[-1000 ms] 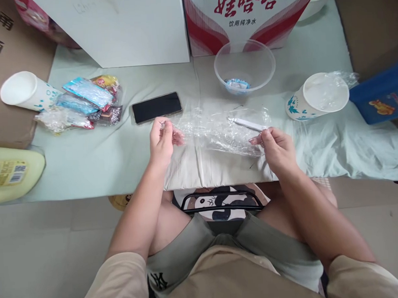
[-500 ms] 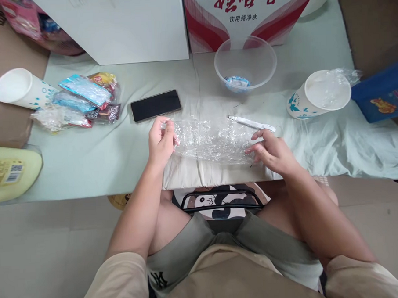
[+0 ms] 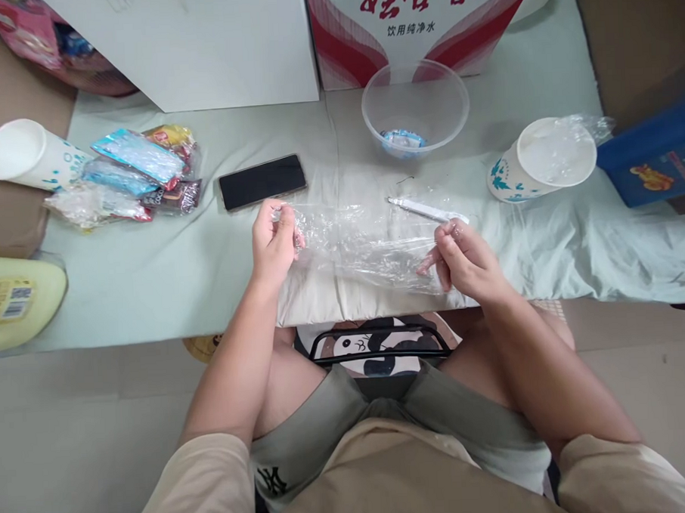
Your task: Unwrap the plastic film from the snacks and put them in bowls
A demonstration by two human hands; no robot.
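Observation:
A crinkled sheet of clear plastic film (image 3: 358, 241) stretches between my two hands over the table's near edge. My left hand (image 3: 274, 240) pinches its left end between thumb and fingers. At the right end, my right hand (image 3: 464, 260) has thumb and forefinger closed on the film, the other fingers curled beneath it. Just behind the film lies a white pen-like tool (image 3: 423, 209), its right end close to my right fingers. Whether the film is a bag or a single sheet I cannot tell.
Behind lie a black phone (image 3: 263, 183) and a clear plastic bowl (image 3: 415, 109) with a blue-white packet inside. Wrapped snacks (image 3: 140, 171) and a paper cup (image 3: 23, 157) are at left, another paper cup (image 3: 534, 165) at right. Boxes (image 3: 401, 50) stand at the back.
My right thumb and forefinger have closed on the film's right end, where the fingers were spread before. The film is pulled straighter. My left hand keeps its hold.

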